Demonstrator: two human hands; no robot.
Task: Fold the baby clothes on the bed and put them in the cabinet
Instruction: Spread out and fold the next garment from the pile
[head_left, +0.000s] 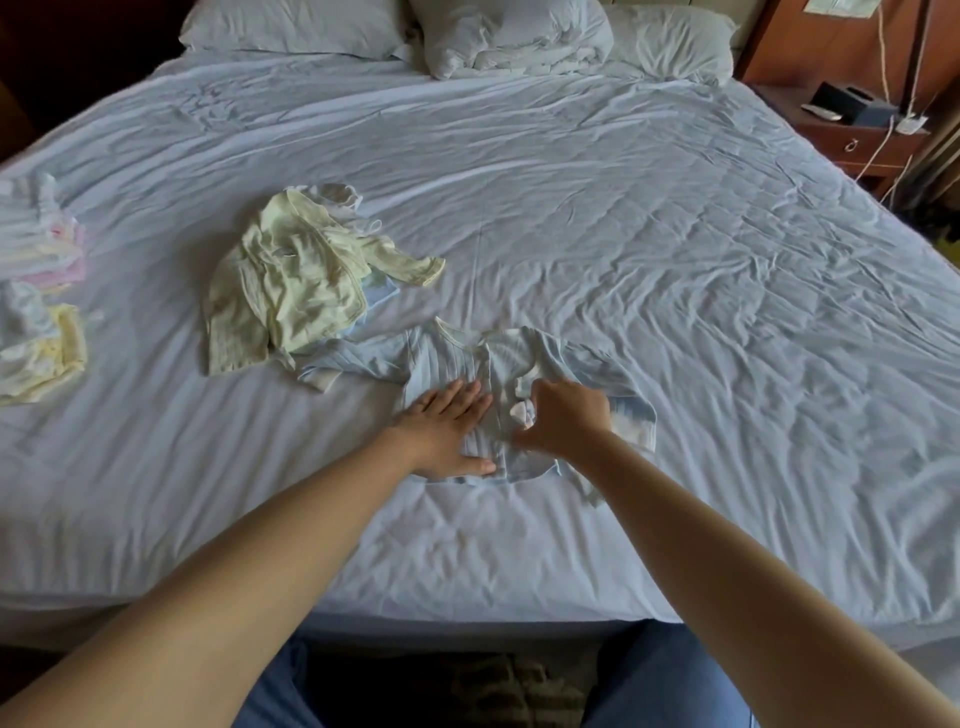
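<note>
A light blue ribbed baby top (452, 358) lies spread on the bed (623, 234) near its front edge, one sleeve stretched left. My left hand (447, 431) presses flat on the top's left half, fingers straight. My right hand (563, 415) pinches a small fold of the top's fabric near its middle, covering part of the right half. A crumpled pale yellow baby garment (291, 280) lies just left and behind, with a bit of blue cloth under it.
Folded pastel baby clothes (39, 249) and a second small stack (36, 348) sit at the bed's left edge. Pillows (291, 23) and a bunched duvet (514, 36) lie at the head. A wooden nightstand (857, 135) with cables stands at the right.
</note>
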